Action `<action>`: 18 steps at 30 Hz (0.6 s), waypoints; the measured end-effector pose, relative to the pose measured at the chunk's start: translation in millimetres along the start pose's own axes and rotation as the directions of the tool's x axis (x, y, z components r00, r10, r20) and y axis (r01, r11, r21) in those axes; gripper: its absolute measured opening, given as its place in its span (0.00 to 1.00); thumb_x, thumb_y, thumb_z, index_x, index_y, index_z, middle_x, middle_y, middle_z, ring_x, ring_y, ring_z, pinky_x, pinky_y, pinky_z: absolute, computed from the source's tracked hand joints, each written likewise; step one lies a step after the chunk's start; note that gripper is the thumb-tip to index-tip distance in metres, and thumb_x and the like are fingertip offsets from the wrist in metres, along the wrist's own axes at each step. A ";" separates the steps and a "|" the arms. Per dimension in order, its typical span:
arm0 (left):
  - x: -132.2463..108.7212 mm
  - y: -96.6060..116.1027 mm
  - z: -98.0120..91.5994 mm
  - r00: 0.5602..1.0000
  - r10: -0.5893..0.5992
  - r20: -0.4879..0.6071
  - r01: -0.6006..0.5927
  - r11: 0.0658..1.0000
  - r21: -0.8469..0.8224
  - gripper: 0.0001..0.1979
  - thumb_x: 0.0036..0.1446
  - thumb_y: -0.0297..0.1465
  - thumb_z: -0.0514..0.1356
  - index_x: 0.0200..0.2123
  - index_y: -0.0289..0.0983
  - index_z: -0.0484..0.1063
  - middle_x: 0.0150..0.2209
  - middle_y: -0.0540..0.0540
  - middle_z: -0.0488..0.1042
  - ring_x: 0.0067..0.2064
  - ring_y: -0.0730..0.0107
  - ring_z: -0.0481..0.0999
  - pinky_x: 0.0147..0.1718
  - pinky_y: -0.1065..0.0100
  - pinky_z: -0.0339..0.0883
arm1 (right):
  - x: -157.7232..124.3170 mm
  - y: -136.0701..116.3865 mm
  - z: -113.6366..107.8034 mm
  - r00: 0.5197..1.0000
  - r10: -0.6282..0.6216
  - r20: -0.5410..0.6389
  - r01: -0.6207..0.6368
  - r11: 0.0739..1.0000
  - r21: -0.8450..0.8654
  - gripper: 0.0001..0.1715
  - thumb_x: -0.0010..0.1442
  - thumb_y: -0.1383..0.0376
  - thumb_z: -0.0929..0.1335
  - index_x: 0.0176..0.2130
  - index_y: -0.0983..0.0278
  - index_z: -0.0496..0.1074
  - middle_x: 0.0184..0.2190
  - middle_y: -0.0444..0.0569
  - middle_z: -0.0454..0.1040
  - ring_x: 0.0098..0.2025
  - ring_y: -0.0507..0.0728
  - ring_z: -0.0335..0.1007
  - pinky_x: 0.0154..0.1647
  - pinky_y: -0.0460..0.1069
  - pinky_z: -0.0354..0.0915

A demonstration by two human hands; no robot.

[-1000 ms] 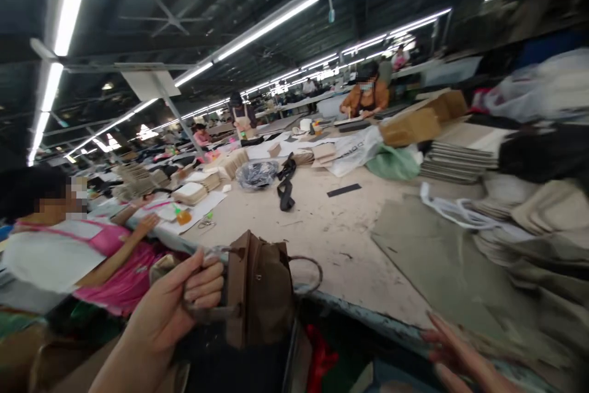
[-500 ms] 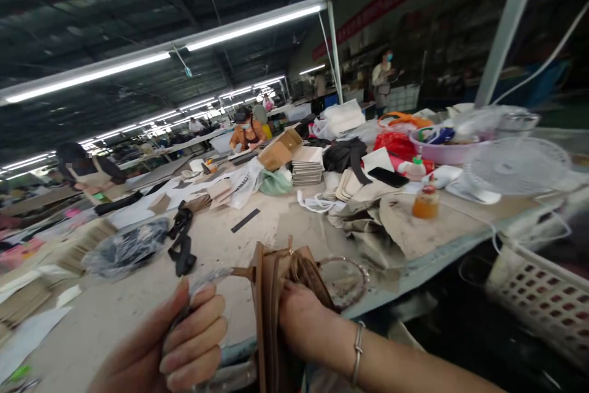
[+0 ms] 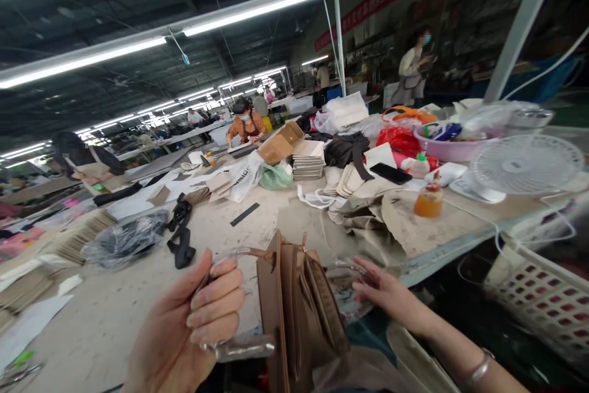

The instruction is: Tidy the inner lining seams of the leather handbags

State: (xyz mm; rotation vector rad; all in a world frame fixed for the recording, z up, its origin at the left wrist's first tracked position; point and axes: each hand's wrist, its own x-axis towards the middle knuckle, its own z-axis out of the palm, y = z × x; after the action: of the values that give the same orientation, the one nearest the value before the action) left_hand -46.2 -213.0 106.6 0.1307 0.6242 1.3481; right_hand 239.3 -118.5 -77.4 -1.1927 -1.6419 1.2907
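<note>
Brown bag [image 3: 299,313] sits upright between both hands, just over the near edge of the bench [image 3: 115,313], mouth gaping with several pockets showing. Left hand [image 3: 193,325] is closed tight round the left handle [image 3: 232,253], which is wrapped in clear film. Right hand [image 3: 386,295] lies with loose fingers on the film-wrapped right handle [image 3: 343,279]; can't tell if it actually pinches it. My read on doing this well: carry the weight on the left grip, hold the bag level so the pockets don't sag shut, and work the right fingertips on the film only, not the hardware, since the wrap looks slippery. Further out on the bench: black straps [image 3: 180,236] and a black wrapped bundle [image 3: 124,240] to the left, a black strip [image 3: 245,214] beyond the bag, an orange bottle [image 3: 429,200] and a white fan [image 3: 524,166] to the right, all well apart from the bag. White basket [image 3: 547,301] is below the bench's right end.
</note>
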 end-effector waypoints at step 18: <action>65.4 59.0 -77.0 0.918 0.393 -0.049 -0.355 0.871 0.339 0.12 0.62 0.28 0.51 0.27 0.32 0.67 0.17 0.55 0.57 0.17 0.79 0.60 0.17 0.76 0.59 | 52.4 -75.4 -37.8 0.934 -0.026 -0.355 0.225 0.817 0.532 0.26 0.55 0.57 0.70 0.52 0.63 0.70 0.19 0.36 0.52 0.18 0.46 0.45 0.18 0.43 0.52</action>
State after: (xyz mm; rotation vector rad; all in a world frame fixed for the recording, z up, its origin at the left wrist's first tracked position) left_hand -129.5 -157.9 45.7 0.4641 0.9549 1.6270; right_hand 240.6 -62.5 4.6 -0.8506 -0.9678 1.2808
